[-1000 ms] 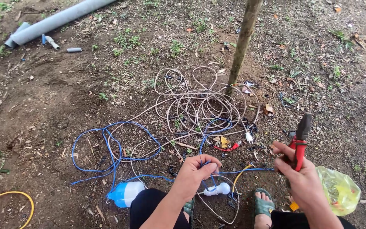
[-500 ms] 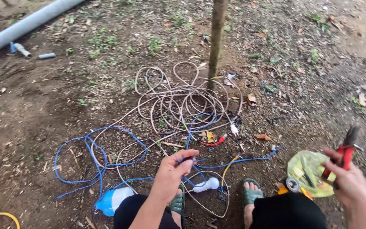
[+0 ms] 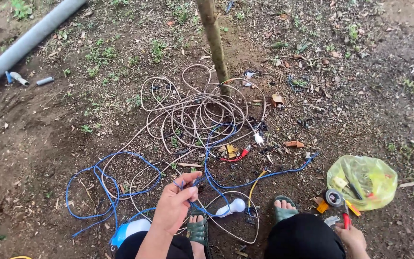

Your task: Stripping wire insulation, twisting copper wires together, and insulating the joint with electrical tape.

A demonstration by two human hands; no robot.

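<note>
Head view: blue wire (image 3: 120,184) is pinched in the left hand (image 3: 176,206); red pliers (image 3: 346,219) are gripped by the right hand (image 3: 353,237). Tangled loops could be snagged if pulled.

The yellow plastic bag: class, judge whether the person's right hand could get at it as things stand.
Probably yes. The right hand, holding red-handled pliers, lies just below the yellow plastic bag, with only a tape roll beside the path.

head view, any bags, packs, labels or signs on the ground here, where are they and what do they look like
Plastic bag: on the dirt at the right, beyond the right hand; crumpled, see-through yellow-green, small tools and parts inside.
Blue and white object: bottom edge, beside the left forearm; rounded, whether it is a package cannot be told.
No signs, screens or readable labels show.
</note>
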